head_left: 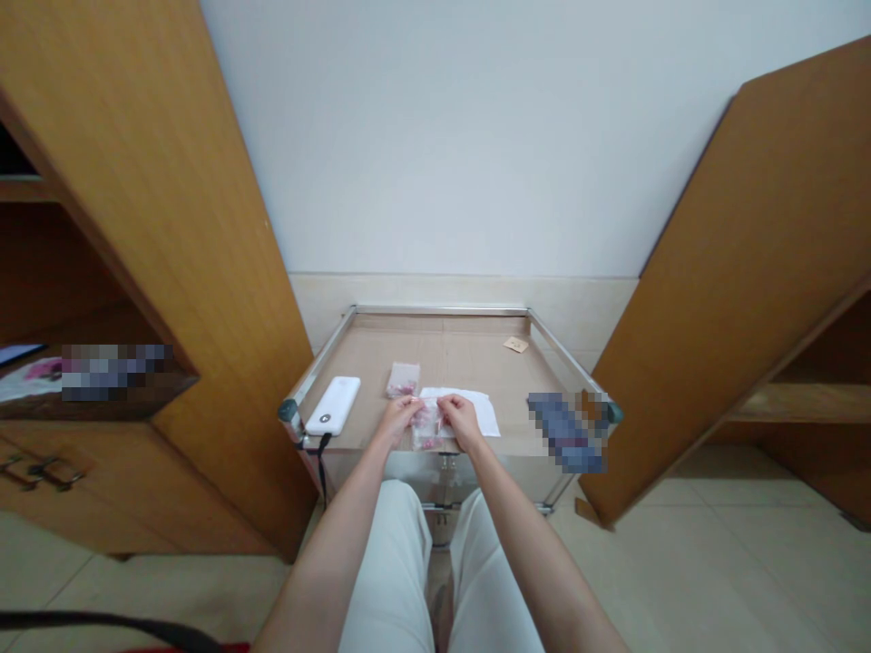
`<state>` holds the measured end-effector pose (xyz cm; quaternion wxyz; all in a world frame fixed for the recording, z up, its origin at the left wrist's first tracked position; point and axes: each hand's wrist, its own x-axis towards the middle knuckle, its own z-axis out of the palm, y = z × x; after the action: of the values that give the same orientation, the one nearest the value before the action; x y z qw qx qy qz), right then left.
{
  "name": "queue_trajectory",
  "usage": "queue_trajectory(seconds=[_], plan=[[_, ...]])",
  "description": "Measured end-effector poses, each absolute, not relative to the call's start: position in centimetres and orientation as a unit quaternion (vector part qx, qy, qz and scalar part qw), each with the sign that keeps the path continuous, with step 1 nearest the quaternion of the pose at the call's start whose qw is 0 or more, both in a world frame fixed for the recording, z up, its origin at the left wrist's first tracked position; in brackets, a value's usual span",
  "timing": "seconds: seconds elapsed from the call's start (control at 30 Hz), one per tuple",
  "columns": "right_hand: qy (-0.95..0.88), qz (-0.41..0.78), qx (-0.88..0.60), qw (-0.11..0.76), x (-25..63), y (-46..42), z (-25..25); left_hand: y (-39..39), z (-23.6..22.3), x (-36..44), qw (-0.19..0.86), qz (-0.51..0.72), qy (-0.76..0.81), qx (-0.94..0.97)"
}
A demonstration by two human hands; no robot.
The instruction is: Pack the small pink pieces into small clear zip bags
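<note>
Both my hands meet over the front edge of a small metal-railed cart [340, 331] with a cardboard-lined top. My left hand [396, 420] and my right hand [461, 420] are closed in a pinch on a small clear plastic bag [428, 428] holding pink pieces. The bag lies partly over a white sheet of paper [476, 408]. A second clear bag with pink pieces [403, 379] rests just behind my left hand.
A white power bank [334, 404] with a dark cable lies at the cart's left. A small tan tag [515, 344] sits at the back right. Wooden cabinets [136, 227] flank the cart, the right one [748, 272] leaning. A blurred patch covers the cart's right front corner.
</note>
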<state>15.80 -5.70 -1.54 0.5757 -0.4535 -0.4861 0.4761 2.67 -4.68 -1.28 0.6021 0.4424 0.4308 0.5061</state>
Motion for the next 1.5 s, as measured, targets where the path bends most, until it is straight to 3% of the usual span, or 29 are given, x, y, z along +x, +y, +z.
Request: queue_trajectory(seconds=[0.3, 1.5], plan=[[-0.519, 0.465, -0.451, 0.558, 15.84, -5.31, -2.29, -3.95, -2.20, 2.61, 0.558, 0.480, 0.454, 0.502], [-0.538, 0.462, -0.447, 0.545, 15.79, -5.39, -2.19, -4.24, -1.78, 2.68, 0.591, 0.456, 0.433, 0.505]])
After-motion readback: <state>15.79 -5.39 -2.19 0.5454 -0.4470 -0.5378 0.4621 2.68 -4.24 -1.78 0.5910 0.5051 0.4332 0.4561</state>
